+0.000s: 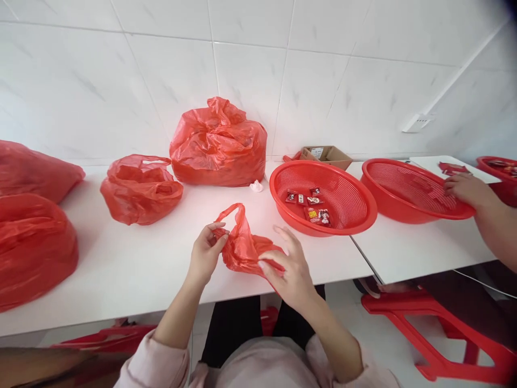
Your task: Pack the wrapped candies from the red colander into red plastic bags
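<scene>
White tiles (246, 70) back the white table (153, 258) I watch from afar; near its front edge, between my two hands, is a thin, crumpled red bag (244, 248); my left hand (207, 252) pinches it by the handle side, and my right hand (291, 269) nips its other edge between thumb and forefinger, remaining fingers spread; beyond stands a bulging red sack (218, 148); to the right, a perforated red basin (349, 202) holds small wrapped packets (317, 215); a co-worker's hand (464, 188) is at a second basin (398, 207).

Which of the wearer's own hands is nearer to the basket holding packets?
Right. The right hand is front-left of the basket; the left hand is farther left.
</scene>
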Available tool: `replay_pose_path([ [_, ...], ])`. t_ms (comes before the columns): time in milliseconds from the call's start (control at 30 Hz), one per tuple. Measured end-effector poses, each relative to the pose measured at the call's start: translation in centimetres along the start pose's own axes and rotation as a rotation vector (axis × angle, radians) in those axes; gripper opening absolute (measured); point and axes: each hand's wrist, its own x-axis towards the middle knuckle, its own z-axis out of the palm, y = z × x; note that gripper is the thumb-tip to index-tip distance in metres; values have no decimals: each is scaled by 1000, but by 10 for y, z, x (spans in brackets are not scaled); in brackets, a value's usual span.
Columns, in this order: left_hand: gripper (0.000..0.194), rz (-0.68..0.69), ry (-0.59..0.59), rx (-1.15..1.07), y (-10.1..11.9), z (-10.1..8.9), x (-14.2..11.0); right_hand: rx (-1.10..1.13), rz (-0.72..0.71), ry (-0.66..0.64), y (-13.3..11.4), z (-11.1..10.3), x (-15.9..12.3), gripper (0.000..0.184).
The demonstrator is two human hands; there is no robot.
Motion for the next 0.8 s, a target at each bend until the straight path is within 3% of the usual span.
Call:
replay_pose_path([
  [67, 39, -32, -19, -100, 0, 6, -4, -14, 20, -104, 4, 13, 3, 18],
  [133, 37, -77, -37, -191, -1, 6, -6, -6, 118, -182, 12, 22, 4, 33],
  [200, 36, -133, -55, -270, -2, 2, -7, 42, 216, -209, 23, 25, 5, 48],
  [267, 35, -188, -63, -327, -4, -7, -7, 131, 301, -205, 34, 24, 6, 50],
  [400, 28, -219, 30, -380, -13, -40, -6, 569, 646, 17, 56, 10, 9, 31],
  [500, 26, -235, 107, -368, -18, -66, -11, 953, 869, 134, 64, -2, 11, 37],
  [600, 33, -216, 56, -116, -12, -74, -23, 1021, 898, 102, 61, -5, 12, 37],
  [667, 47, -35, 63, 218, 0, -66, -32, 1021, 891, 96, 54, -3, 12, 35],
  [733, 57, 230, 60, 536, 12, -50, -40, 1003, 869, 109, 47, 1, 13, 32],
  [800, 61, 385, -95, 761, 19, -33, -42, 978, 841, 132, 42, 3, 15, 30],
])
